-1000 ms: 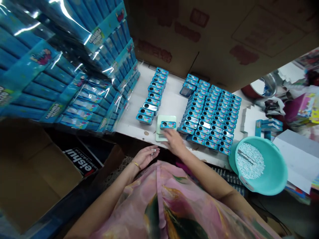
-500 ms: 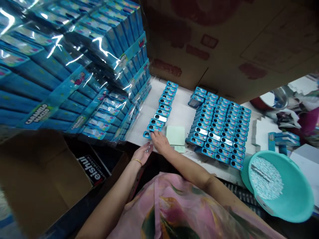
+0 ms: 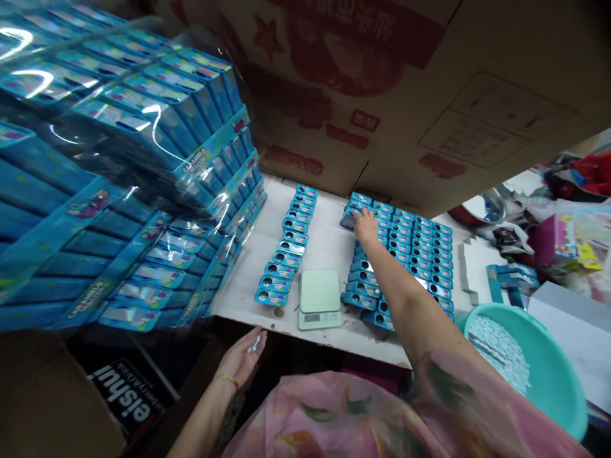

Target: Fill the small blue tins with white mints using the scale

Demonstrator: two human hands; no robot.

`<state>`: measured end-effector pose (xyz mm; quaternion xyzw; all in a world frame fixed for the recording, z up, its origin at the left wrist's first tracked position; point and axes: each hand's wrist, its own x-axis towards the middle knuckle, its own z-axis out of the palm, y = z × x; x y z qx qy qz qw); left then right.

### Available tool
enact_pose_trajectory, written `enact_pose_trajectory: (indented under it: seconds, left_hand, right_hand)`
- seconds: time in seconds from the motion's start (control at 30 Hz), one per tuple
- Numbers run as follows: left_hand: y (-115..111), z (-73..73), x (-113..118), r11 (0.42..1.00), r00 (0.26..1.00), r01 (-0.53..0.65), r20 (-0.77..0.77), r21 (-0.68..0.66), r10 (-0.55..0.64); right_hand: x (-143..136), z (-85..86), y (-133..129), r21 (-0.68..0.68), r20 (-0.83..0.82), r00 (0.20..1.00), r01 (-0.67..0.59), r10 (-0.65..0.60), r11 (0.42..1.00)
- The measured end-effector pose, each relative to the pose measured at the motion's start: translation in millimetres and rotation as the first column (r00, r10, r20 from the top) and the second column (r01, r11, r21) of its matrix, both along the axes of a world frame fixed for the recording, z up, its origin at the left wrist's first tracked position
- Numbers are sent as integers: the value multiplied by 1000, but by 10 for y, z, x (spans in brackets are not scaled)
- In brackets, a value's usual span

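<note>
My left hand [image 3: 243, 357] is cupped palm up below the table's front edge, with a few small white pieces [image 3: 254, 344] lying in it. My right hand [image 3: 366, 226] reaches over the back left corner of a block of small blue boxes [image 3: 400, 244], its fingers on a box [image 3: 351, 218] there; whether it grips the box is hard to tell. A single column of blue boxes with round dark holes [image 3: 289, 245] runs along the left of the white table [image 3: 317, 245]. Between the two groups, near the front edge, sits a pale green scale [image 3: 319, 292].
Plastic-wrapped stacks of blue boxes [image 3: 191, 140] rise at the left. A large cardboard box [image 3: 396, 127] stands behind the table. At the right, a turquoise basin [image 3: 554, 369] contains many white pieces [image 3: 499, 337]. An open carton [image 3: 52, 394] is at the lower left.
My right hand has moved from the front of the left column to the back of the right block. My left hand has drawn down and left, still cupped. The camera view has shifted.
</note>
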<state>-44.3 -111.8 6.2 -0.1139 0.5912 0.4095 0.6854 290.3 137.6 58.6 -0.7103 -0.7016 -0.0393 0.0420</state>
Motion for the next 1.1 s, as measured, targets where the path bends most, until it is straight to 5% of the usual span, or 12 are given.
enact_pose_trajectory:
  seconds: [0.23,0.4,0.57,0.83,0.93,1.1]
  left_hand:
    - [-182,31,52,999,1000,-11,-27,-43,10]
    - [-185,55,197,999,998,41,52,18,-42]
    - [-170,141,400,993,983,88,153,78,-99]
    - [-246,278,603,964,946,159,245,211,-210]
    - [-353,285,641,951,929,167,281,262,-240]
    - [-531,254,669,928,876,256,340,271,-341]
  right_hand:
    - [-102,19,-90,-143,132,972,-175,194,974]
    - [-320,300,-753,-231,134,915,-344,380,910]
    - [-696,387,-1476,-333,69,769,-583,636,741]
    - [-1076,270,-2177,-211,-126,716,-695,686,687]
    - [-1242,214,-2558,-272,-262,662,-748,702,605]
    - [-1312,7,-2876,-381,-349,670,-740,655,554]
